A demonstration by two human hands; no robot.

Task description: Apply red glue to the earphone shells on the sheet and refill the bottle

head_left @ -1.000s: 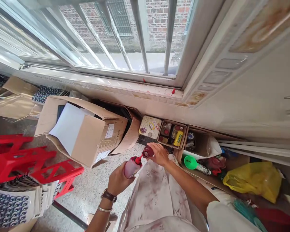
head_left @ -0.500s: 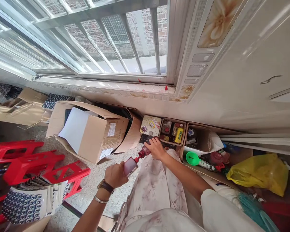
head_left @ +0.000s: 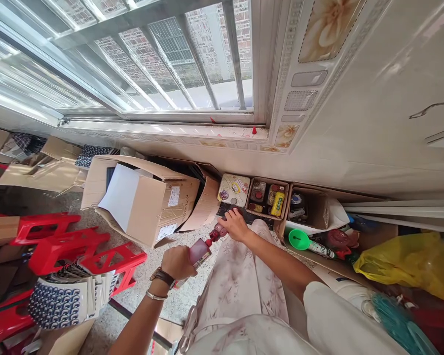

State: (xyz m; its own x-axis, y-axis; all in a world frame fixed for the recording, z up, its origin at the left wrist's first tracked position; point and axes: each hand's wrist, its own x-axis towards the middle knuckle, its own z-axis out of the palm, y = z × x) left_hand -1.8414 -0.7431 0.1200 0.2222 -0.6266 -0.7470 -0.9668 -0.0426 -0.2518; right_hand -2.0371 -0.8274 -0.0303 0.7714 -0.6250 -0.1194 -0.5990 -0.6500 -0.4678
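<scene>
My left hand (head_left: 177, 263), wearing a watch and a bracelet, is wrapped round a translucent squeeze bottle (head_left: 200, 253) with pinkish contents and a red tip. The bottle tilts up to the right. In my right hand (head_left: 235, 225) is a small dark red, see-through bottle (head_left: 219, 230), gripped near its far end. The red tip meets the mouth of the small bottle; whether it reaches inside I cannot tell. Both bottles are held in front of my body, above the speckled floor.
A large open cardboard box (head_left: 144, 207) stands ahead to the left. Beside it are a tin (head_left: 234, 189) and a small carton (head_left: 252, 201) with jars and a yellow bottle (head_left: 277, 203). Red stools (head_left: 64, 249) lie left; a green funnel (head_left: 299, 239) and yellow bag (head_left: 410, 261) lie right.
My view has turned slightly left, so the boxes and stools appear farther right. Both hands keep the two bottles together in nearly the same pose.
</scene>
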